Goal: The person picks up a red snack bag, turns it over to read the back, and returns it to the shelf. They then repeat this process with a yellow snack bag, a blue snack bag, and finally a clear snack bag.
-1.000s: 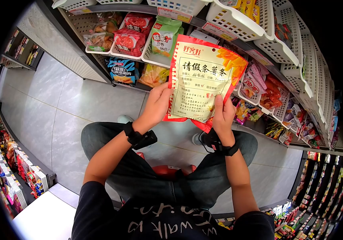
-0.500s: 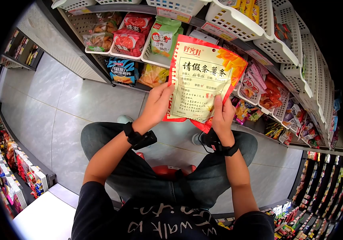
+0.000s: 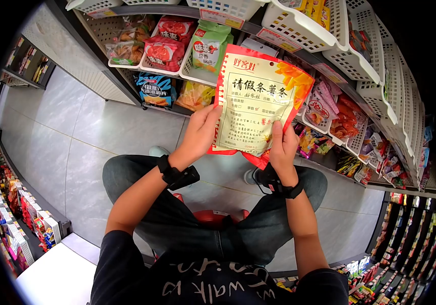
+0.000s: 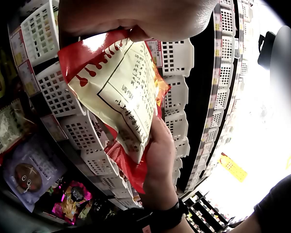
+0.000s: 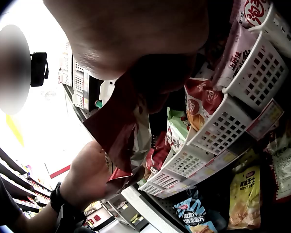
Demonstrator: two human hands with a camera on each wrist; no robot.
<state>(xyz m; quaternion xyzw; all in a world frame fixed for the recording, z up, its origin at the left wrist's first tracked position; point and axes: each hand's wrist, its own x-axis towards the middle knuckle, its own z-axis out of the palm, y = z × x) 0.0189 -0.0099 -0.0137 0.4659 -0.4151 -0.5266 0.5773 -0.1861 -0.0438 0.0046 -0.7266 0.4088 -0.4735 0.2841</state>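
A red and cream snack bag (image 3: pixel 256 101) with Chinese print and pictured fries is held upright between both hands in the head view. My left hand (image 3: pixel 201 131) grips its left edge near the lower corner. On the other side my right hand (image 3: pixel 284 152) grips the lower right edge, its thumb lying on the printed front. The left wrist view shows the cream front of the bag (image 4: pixel 121 92) slanting between the two hands. From the right wrist, the red edge of the bag (image 5: pixel 117 128) shows, while my right hand (image 5: pixel 136 34) covers much of it.
Behind the bag, a shelf carries white baskets (image 3: pixel 299 25) of packaged snacks. A green bag (image 3: pixel 207 48) and red bags (image 3: pixel 164 51) sit in its left baskets; a blue bag (image 3: pixel 154 90) lies lower. More shelving (image 3: pixel 24 213) stands at left. A white surface (image 3: pixel 57 277) is at lower left.
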